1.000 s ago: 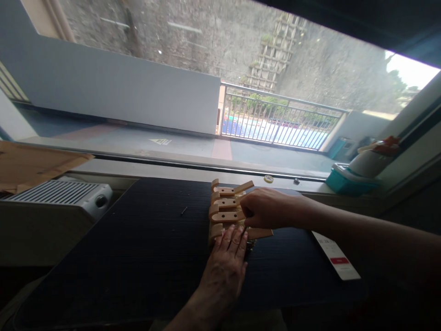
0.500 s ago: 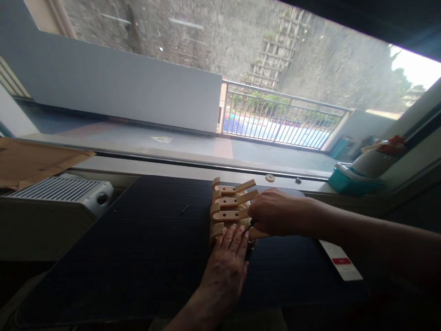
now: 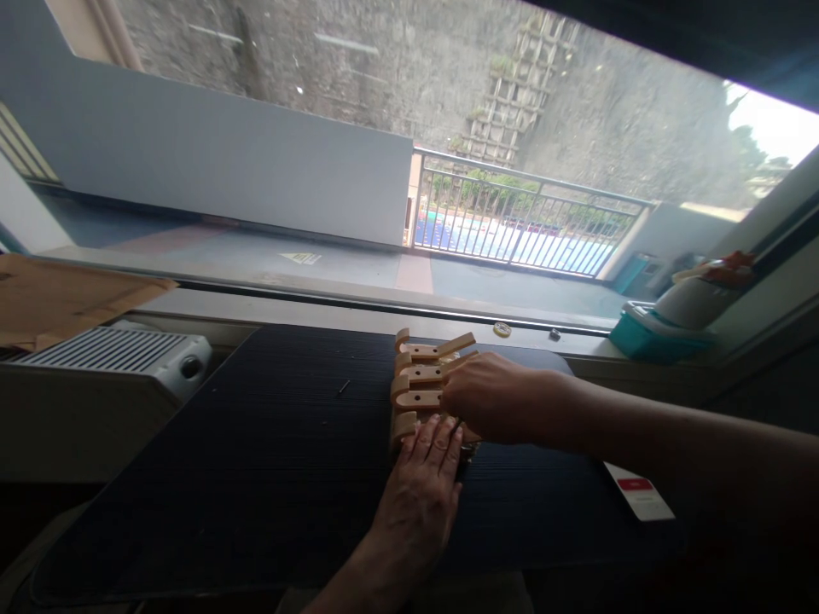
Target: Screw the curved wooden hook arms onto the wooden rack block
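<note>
A pale wooden hook rack (image 3: pixel 415 398) lies on the dark table, its curved hooks in a row with dark round spots along the pieces. Across its near end rests my left hand (image 3: pixel 422 486), fingers stretched over the nearest wooden piece and pressing it down. My right hand (image 3: pixel 483 396) is closed in a fist over the right side of the rack. From under that fist a thin dark tool (image 3: pixel 457 423) points toward my left fingertips. Most of the tool is hidden, so its kind does not show. A small dark pin-like piece (image 3: pixel 344 387) lies left of the rack.
The dark table (image 3: pixel 256 477) stands against a window sill. On the sill are a tape roll (image 3: pixel 502 329), a small metallic item (image 3: pixel 554 334) and a teal container (image 3: pixel 646 334). A white-and-red card (image 3: pixel 638 495) lies at the right; a radiator (image 3: pixel 115 362) and cardboard (image 3: pixel 70 298) are left.
My right fist has shifted a little left over the rack, now covering more of the wooden pieces and the tool. My left hand and the rack look unmoved.
</note>
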{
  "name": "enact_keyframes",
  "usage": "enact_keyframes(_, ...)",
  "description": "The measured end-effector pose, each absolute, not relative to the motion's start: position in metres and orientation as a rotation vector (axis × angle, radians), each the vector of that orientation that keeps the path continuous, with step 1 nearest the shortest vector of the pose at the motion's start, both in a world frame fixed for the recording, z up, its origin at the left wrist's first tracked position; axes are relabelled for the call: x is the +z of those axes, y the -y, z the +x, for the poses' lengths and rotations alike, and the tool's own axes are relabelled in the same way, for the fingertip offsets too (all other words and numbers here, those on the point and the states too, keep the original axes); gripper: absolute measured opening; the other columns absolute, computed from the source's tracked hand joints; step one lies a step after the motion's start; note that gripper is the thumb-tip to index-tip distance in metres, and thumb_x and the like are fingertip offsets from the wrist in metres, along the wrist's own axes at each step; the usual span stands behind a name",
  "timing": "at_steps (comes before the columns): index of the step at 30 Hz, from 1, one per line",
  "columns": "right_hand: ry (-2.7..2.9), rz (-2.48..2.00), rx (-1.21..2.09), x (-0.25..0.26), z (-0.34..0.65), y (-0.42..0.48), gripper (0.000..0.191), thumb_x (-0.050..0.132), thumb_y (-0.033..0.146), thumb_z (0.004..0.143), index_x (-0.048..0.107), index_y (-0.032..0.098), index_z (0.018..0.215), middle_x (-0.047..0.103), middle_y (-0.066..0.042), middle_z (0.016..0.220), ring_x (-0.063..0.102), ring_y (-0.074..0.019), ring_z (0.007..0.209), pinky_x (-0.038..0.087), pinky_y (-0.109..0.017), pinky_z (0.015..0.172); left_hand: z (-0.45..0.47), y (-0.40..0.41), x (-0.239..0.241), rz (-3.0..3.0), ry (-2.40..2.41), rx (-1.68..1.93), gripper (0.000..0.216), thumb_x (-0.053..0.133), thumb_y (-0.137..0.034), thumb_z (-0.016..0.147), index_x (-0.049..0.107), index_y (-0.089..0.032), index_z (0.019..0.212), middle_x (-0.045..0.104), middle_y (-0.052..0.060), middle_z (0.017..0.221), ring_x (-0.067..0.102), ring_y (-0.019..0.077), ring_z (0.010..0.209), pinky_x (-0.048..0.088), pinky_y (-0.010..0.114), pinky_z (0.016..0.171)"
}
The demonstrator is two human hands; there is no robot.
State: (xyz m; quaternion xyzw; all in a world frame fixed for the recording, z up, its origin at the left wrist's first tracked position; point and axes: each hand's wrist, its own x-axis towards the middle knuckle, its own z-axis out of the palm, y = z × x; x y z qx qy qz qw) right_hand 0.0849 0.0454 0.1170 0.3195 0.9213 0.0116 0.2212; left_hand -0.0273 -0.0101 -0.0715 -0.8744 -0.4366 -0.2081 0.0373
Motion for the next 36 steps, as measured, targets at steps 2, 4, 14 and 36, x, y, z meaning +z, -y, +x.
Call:
enact_keyframes(2,-2.553,0.943,0.003,0.113,0.086,-0.047,0.016,0.055,0.006,0.077,0.069,0.013,0.075,0.068,-0.008,0.073,0.058,-0.0171,0.063,0.035,-0.028,0.053,-0.027,0.010,-0.072,-2.699,1.340,-0.627,0.051,0.041,-0.035,0.092,0.043,-0.015,0.139,0.046,0.011,0.143,0.041,0.0288,0.132,0.034,0.044,0.107)
enact_keyframes(4,-2.515,1.034,-0.046,0.111,0.088,-0.049,0.013,0.057,0.013,0.078,0.069,0.013,0.073,0.066,-0.008,0.069,0.057,-0.0169,0.060,0.033,-0.027,0.049,-0.027,0.010,-0.071,-2.709,1.343,-0.622,0.051,0.040,-0.035,0.092,0.043,-0.015,0.138,0.046,0.011,0.143,0.040,0.0290,0.133,0.034,0.044,0.107)
enact_keyframes(14,-2.529,0.841,0.128,0.115,0.086,-0.041,0.014,0.057,0.007,0.077,0.068,0.014,0.083,0.068,-0.008,0.078,0.060,-0.0188,0.070,0.040,-0.029,0.058,-0.026,0.011,-0.057,-2.739,1.395,-0.580,0.047,0.043,-0.032,0.090,0.049,-0.015,0.134,0.052,0.012,0.138,0.045,0.0285,0.129,0.033,0.045,0.108)
enact_keyframes(36,-2.536,0.949,0.021,0.128,0.086,-0.040,0.024,0.056,0.000,0.075,0.069,0.019,0.079,0.069,-0.007,0.080,0.058,-0.0182,0.068,0.036,-0.030,0.058,-0.026,0.011,-0.059,-2.756,1.420,-0.553,0.052,0.041,-0.033,0.091,0.043,-0.014,0.139,0.044,0.012,0.144,0.040,0.0297,0.134,0.034,0.046,0.108)
